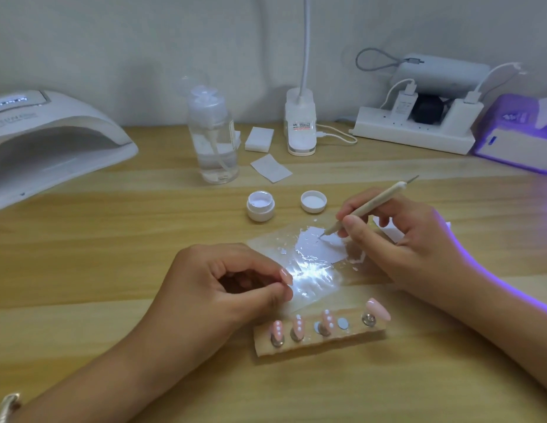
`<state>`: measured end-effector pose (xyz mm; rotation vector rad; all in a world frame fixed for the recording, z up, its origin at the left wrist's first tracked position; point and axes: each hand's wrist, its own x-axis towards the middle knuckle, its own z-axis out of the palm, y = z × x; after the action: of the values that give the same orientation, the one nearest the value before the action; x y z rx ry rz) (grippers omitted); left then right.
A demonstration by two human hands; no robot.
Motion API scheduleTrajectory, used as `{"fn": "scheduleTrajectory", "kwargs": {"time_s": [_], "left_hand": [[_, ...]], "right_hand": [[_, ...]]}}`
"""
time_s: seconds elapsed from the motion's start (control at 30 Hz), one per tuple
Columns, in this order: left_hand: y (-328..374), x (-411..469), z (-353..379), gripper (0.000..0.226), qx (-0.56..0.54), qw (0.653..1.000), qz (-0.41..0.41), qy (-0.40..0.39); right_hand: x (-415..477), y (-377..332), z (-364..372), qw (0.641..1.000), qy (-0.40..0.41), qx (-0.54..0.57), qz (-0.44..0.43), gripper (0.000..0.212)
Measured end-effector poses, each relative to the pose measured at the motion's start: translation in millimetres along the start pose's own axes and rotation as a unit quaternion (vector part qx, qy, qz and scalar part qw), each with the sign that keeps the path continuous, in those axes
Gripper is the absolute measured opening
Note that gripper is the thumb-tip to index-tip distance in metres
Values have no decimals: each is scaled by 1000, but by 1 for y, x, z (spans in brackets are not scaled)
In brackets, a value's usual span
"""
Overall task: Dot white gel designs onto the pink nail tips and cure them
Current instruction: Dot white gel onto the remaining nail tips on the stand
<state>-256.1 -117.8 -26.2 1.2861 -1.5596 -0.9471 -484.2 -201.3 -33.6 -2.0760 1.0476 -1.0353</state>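
A wooden holder [351, 338] near the table's front carries several pink nail tips on metal studs. Three tips on the left [297, 326] bear white dots; the tip at the right end [378, 309] is plain. My right hand [397, 239] grips a beige dotting tool [370, 206], its lower point touching white gel on a clear plastic sheet [315, 264]. My left hand [232, 285] pinches a pink nail tip [286, 275] between thumb and forefinger at the sheet's left edge. An open white gel jar [260, 206] and its lid [313, 201] stand behind the sheet.
A white curing lamp [49, 141] sits at far left. A clear pump bottle [212, 132], white pads [260, 138], a desk-lamp base [300, 123], a power strip [415, 129] and a purple-lit device [519, 135] line the back.
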Motion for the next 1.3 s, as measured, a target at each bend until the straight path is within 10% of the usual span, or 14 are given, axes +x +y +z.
{"fn": "scheduleTrajectory", "kwargs": {"time_s": [1.3], "left_hand": [[-4, -1, -1, 15, 18, 1000, 22, -2]], "right_hand": [[-2, -6, -1, 998, -40, 37, 26, 11]]}}
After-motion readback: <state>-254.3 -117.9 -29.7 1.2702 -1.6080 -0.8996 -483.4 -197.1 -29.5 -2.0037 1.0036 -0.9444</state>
